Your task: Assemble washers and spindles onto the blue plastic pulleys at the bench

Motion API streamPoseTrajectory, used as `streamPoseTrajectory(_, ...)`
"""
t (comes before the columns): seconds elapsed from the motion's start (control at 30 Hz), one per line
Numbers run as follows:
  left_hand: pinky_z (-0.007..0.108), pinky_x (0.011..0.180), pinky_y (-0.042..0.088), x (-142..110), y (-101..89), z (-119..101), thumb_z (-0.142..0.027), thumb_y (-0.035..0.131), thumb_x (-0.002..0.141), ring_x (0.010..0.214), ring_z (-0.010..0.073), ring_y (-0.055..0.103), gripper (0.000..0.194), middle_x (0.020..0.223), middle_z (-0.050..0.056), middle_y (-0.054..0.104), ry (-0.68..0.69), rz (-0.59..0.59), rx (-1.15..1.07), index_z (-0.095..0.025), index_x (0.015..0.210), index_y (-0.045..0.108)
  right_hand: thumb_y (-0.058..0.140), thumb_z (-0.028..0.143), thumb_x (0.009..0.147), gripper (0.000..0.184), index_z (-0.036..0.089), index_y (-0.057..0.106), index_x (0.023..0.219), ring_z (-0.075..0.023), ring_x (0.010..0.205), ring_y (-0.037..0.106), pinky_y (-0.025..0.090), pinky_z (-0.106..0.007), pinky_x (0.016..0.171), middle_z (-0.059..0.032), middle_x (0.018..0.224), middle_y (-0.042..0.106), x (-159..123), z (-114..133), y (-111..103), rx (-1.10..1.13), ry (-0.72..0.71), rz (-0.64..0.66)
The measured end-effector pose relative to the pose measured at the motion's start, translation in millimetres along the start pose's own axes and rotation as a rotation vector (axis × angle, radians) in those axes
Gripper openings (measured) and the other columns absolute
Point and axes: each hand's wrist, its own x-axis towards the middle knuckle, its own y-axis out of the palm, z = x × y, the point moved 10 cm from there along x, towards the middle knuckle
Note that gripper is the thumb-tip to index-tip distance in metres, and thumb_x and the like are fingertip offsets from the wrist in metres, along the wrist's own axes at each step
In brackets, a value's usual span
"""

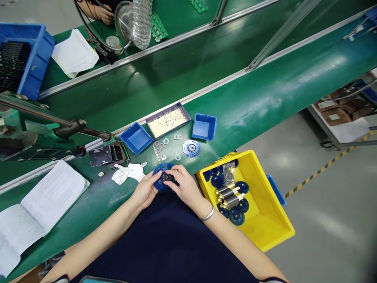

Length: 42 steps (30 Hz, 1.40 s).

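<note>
My left hand [146,191] grips the left edge of a translucent blue disc [160,168] with a dark round centre, held just over the bench edge. From the right, the fingers and thumb of my right hand [184,184] are closed about the disc's dark centre; whether a separate small part sits between them I cannot tell. Ahead on the green bench lies a second clear-blue disc [191,148] with a ringed hub. Several flat metal washers [166,141] are scattered left of it. A crumpled white cloth [129,173] rests just left of my left hand.
Two blue trays [136,138] flank a shallow bin of small cream pieces [167,121]. At right, a yellow crate [272,220] contains blue discs and dark rollers. An open notebook [55,192] and a green press [38,133] stand left. Across the divider, a person's hand [105,15] shows.
</note>
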Motion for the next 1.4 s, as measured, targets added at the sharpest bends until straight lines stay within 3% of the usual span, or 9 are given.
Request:
streamPoseTrajectory(0.4, 0.022, 0.074, 0.054, -6.7, 9.1, -6.4, -0.033, 0.075, 0.078, 0.087, 0.0149, 0.064, 0.035, 0.102, 0.007, 0.069, 0.052, 0.055, 0.101, -0.014, 0.106, 0.067, 0.053, 0.035, 0.094, 0.036, 0.018, 0.053, 0.126, -0.0211, 0.107, 0.056, 0.052, -0.038, 0.094, -0.0114, 0.113, 0.058, -10.9, 13.5, -4.2, -0.102, -0.067, -0.022)
streamPoseTrajectory(0.53, 0.018, 0.077, 0.053, -10.3, 3.1, -6.8, -0.024, 0.084, 0.066, 0.087, 0.0124, 0.063, 0.042, 0.099, 0.004, 0.070, 0.087, -0.007, 0.210, -0.015, 0.104, 0.067, 0.050, 0.031, 0.096, 0.032, 0.017, 0.053, 0.124, -0.0189, 0.115, 0.054, 0.047, -0.037, 0.103, -0.0110, 0.118, 0.060, -18.6, 18.5, -4.4, -0.050, -0.100, -0.071)
streamPoseTrajectory(0.73, 0.015, 0.070, 0.055, -8.4, -9.0, 4.3, -0.018, 0.090, 0.051, 0.081, 0.0115, 0.064, 0.056, 0.094, 0.000, 0.070, 0.039, -0.077, 0.279, -0.018, 0.101, 0.067, 0.048, 0.031, 0.096, 0.030, 0.014, 0.056, 0.120, -0.0166, 0.116, 0.053, 0.045, -0.032, 0.104, -0.0111, 0.118, 0.061, -26.6, 19.1, 1.9, -0.075, -0.105, -0.059)
streamPoseTrajectory(0.83, 0.015, 0.069, 0.056, -7.4, -7.5, 5.2, -0.018, 0.091, 0.050, 0.079, 0.0113, 0.064, 0.053, 0.091, 0.000, 0.070, 0.022, -0.072, 0.326, -0.019, 0.097, 0.067, 0.049, 0.031, 0.096, 0.036, 0.014, 0.049, 0.128, -0.0174, 0.120, 0.049, 0.043, -0.035, 0.105, -0.0123, 0.124, 0.058, -33.0, 17.6, -1.6, -0.075, -0.077, -0.058)
streamPoseTrajectory(0.97, 0.014, 0.071, 0.056, -4.5, 1.8, 3.3, -0.021, 0.089, 0.054, 0.082, 0.0111, 0.063, 0.047, 0.093, 0.001, 0.068, 0.046, -0.033, 0.420, -0.019, 0.095, 0.067, 0.051, 0.036, 0.095, 0.037, 0.014, 0.052, 0.124, -0.0187, 0.124, 0.045, 0.038, -0.037, 0.108, -0.0135, 0.125, 0.057, -44.7, 15.6, -9.1, -0.135, -0.079, -0.097)
streamPoseTrajectory(1.23, 0.014, 0.067, 0.057, -5.4, 5.8, 24.6, -0.018, 0.089, 0.049, 0.080, 0.0122, 0.064, 0.059, 0.096, -0.002, 0.068, -0.027, -0.052, 0.557, -0.023, 0.104, 0.067, 0.049, 0.046, 0.095, 0.044, 0.012, 0.055, 0.123, -0.0178, 0.123, 0.043, 0.031, -0.032, 0.112, -0.0108, 0.127, 0.055, -69.3, -1.2, -4.9, -0.207, -0.048, -0.107)
streamPoseTrajectory(1.4, 0.017, 0.069, 0.059, -9.7, 15.0, 35.0, -0.015, 0.091, 0.044, 0.080, 0.0131, 0.066, 0.070, 0.096, -0.002, 0.070, -0.068, -0.057, 0.604, -0.026, 0.108, 0.066, 0.052, 0.043, 0.094, 0.040, 0.016, 0.052, 0.124, -0.0165, 0.126, 0.043, 0.032, -0.034, 0.113, -0.0110, 0.130, 0.055, -84.3, -1.5, -13.2, -0.106, -0.024, -0.126)
